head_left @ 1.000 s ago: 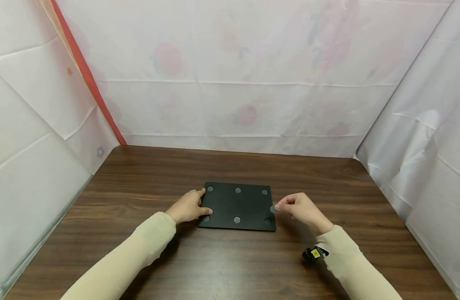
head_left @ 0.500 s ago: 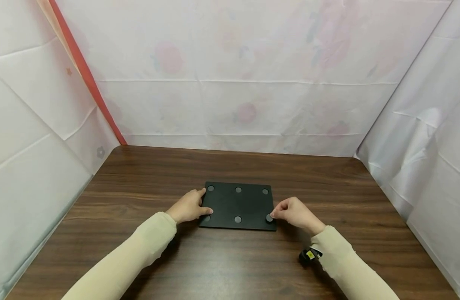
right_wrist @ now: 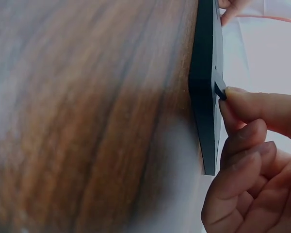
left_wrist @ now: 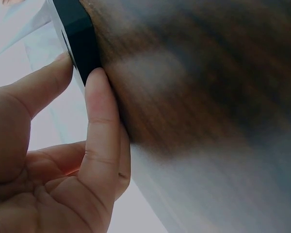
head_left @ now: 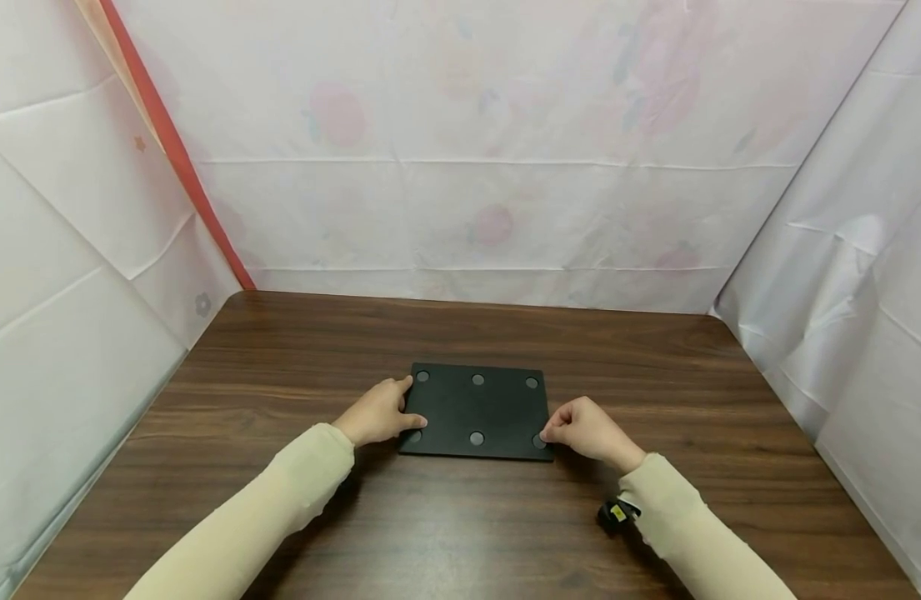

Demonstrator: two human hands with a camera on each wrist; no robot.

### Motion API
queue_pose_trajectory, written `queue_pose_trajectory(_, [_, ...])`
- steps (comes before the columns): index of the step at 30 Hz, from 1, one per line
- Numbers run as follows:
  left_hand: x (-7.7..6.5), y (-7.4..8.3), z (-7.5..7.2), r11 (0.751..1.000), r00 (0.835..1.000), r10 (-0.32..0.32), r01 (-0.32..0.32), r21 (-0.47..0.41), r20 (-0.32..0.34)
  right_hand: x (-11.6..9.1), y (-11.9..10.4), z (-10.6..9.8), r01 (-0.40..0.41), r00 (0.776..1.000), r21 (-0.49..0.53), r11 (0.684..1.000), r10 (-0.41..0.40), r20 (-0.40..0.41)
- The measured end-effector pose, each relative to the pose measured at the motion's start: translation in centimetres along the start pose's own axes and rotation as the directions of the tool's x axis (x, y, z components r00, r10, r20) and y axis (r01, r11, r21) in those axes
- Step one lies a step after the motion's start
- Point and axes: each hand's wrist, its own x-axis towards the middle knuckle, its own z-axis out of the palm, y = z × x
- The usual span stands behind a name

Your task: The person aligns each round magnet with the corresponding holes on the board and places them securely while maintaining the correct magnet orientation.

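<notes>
A flat black rectangular board point(head_left: 498, 408) with round recesses lies on the table. Grey discs fill several recesses, among them a front-middle disc point(head_left: 477, 438). At the board's left edge is my left hand point(head_left: 375, 412), its thumb on the top face and a fingertip against the side in the left wrist view; it holds the board there. By the front right corner, my right hand point(head_left: 586, 429) pinches a small round disc point(head_left: 538, 442) between thumb and forefinger. In the right wrist view this thin dark disc point(right_wrist: 220, 91) stands tilted, its lower edge at the recess.
The wood-grained table point(head_left: 445, 525) extends on all sides of the board. A pale printed cloth point(head_left: 460, 208) hangs behind it, and white cloth point(head_left: 843, 333) encloses the sides. A black device point(head_left: 614, 515) sits at the right wrist.
My right hand has moved forward-left and down, bringing the disc from beside the right edge to the front right recess. My left hand stays on the board.
</notes>
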Motion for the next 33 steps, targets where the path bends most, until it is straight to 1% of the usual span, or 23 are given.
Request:
queue_pose_trajectory(8, [-0.1,0.1,-0.1,1.000,1.000,0.000,0.000,-0.003,-0.001,-0.2,-0.5,0.4,0.005,0.999,-0.039,0.999,-0.006,-0.043])
queue_pose_trajectory(14, [-0.1,0.1,-0.1,1.000,1.000,0.002,-0.002,-0.003,0.001,-0.3,-1.0,0.6,-0.037,0.997,-0.085,0.996,0.031,-0.072])
queue_pose_trajectory(19, [-0.1,0.0,0.1,1.000,1.000,-0.001,0.001,-0.002,-0.004,-0.4,-1.2,0.8,-0.059,0.994,-0.126,0.990,0.046,-0.099])
queue_pose_trajectory(27, [-0.1,0.0,0.2,1.000,1.000,-0.002,0.002,-0.009,-0.001,-0.3,-1.2,1.0,-0.043,0.994,-0.155,0.987,0.026,-0.109])
queue_pose_trajectory(33, [-0.1,-0.1,0.0,1.000,1.000,0.002,-0.002,-0.005,-0.006,-0.2,-1.5,1.0,-0.010,0.994,-0.187,0.982,-0.011,-0.110])
